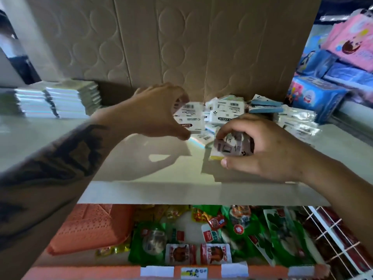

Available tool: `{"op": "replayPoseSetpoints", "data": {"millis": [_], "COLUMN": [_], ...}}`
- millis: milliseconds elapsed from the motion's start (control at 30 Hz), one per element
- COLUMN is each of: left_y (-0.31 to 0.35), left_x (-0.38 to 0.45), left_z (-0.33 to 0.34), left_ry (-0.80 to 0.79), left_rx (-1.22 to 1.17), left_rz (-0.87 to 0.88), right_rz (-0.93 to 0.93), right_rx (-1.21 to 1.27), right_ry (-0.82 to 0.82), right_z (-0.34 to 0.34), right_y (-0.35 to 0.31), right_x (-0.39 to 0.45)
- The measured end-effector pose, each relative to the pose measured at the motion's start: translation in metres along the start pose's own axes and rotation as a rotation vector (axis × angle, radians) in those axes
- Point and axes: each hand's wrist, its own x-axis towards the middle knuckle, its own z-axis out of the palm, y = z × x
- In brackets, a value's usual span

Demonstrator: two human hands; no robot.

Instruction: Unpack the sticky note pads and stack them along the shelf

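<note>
Resting between right hand (268,150) fingers (226,132): sticky note pad (232,146).

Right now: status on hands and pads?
Left hand grips pad at loose pile. Right hand grips another pad. Shelf ahead unobstructed.

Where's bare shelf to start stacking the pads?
Bare shelf runs from the stacked packs at far left to the left hand, and along the front edge below both hands. Crowded: the heap of sticky note pads against the cardboard, and right of the right hand, which holds a pad.
</note>
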Motion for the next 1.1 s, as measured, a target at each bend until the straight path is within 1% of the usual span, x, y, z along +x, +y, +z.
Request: {"op": "replayPoseSetpoints", "data": {"millis": [200,333,433,567,667,933,1100], "left_y": [-0.091,-0.157,-0.203,-0.256,-0.297,-0.383,-0.422], "left_x": [-0.085,-0.142,-0.18,-0.225,-0.253,-0.279,-0.277], "left_z": [-0.026,-0.049,-0.066,-0.085,-0.093,-0.09,-0.085], "left_ry": [0.0,0.038,0.075,0.068,0.054,0.003,0.007], "left_rx": [-0.019,-0.059,-0.087,-0.091,-0.147,-0.203,-0.222], "left_rz": [-0.116,-0.229,-0.266,-0.322,-0.331,-0.374,-0.373], "right_rz": [-0.114,-0.151,-0.175,-0.191,-0.217,-0.23,-0.209], "right_rx": [-0.024,-0.008,0.008,0.008,-0.008,-0.026,0.001], "right_ry": [0.002,-0.037,-0.045,-0.038,-0.041,-0.093,-0.154], "right_z": [0.036,0.069,0.094,0.127,0.153,0.192,0.211], "right_y": [-0.081,-0.145,-0.194,-0.254,-0.295,-0.357,-0.369], "right_x": [0.038,0.072,0.095,0.12,0.138,0.185,0.225]}}
